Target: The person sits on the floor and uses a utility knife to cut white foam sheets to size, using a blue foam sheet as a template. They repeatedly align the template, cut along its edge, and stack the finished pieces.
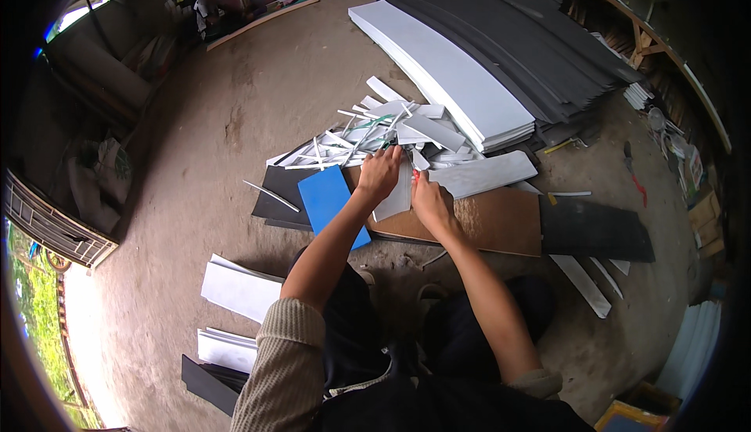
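Observation:
My left hand (382,172) is closed, its curled fingers at the far end of a pale flat strip (396,196) that slants toward me. Close to its right, my right hand (432,201) is wrapped round a small red-handled tool (416,174); the tool's working end is hard to make out. Beneath both hands lies a brown board (493,217). A blue rectangular sheet (328,201) rests beside my left forearm. Just beyond my hands is a tangled heap of white offcuts (344,144), and a wider white piece (489,174) lies to the right.
Long white sheets (446,68) are stacked ahead, against a larger pile of dark sheets (501,33). A red-handled tool (637,178) lies on the floor at right. More white pieces (238,285) lie at left. Another person (215,5) sits far off at the back left.

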### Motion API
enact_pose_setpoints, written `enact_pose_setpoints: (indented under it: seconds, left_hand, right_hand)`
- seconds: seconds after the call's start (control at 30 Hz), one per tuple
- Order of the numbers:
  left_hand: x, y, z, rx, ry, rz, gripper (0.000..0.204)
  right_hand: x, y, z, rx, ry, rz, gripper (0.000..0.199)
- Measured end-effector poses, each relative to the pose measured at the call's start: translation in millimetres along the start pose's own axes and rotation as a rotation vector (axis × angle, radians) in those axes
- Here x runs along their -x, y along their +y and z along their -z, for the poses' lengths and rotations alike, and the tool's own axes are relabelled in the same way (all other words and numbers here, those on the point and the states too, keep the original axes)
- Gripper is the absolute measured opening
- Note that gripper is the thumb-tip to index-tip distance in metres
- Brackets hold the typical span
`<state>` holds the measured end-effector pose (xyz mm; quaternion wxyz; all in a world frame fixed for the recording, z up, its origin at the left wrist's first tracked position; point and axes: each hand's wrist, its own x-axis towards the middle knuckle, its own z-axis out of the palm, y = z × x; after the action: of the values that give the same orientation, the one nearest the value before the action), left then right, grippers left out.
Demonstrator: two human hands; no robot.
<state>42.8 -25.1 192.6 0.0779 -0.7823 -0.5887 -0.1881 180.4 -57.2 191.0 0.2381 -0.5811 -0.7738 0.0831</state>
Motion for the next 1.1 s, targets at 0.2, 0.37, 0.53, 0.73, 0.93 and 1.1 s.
enact_pose_setpoints:
  seconds: [0.2, 0.37, 0.53, 0.73, 0.93, 1.1]
  left_hand:
    - [-4, 4, 1, -0.008, -0.031, 0.002, 0.024]
    - [-3, 5, 2, 0.030, -0.041, -0.006, 0.027]
    - [0, 10, 4, 0.051, -0.091, 0.002, 0.023]
    - [0, 2, 4, 0.013, -0.089, 0.014, 0.029]
    - [0, 3, 9, 0.127, -0.118, -0.014, 0.030]
    - [0, 2, 9, 0.110, -0.101, -0.024, 0.022]
  right_hand:
    - [-1, -3, 5, 0.034, 0.010, -0.015, 0.024]
    - [-5, -12, 9, 0.027, -0.025, -0.054, 0.024]
    - [-25, -14, 13, -0.084, -0.141, -0.128, 0.026]
    - [-20, -9, 9, -0.121, -0.308, -0.197, 0.028]
    - [-25, -3, 7, -0.144, -0.405, -0.190, 0.030]
    - [-32, 8, -19, -0.160, -0.414, -0.254, 0.031]
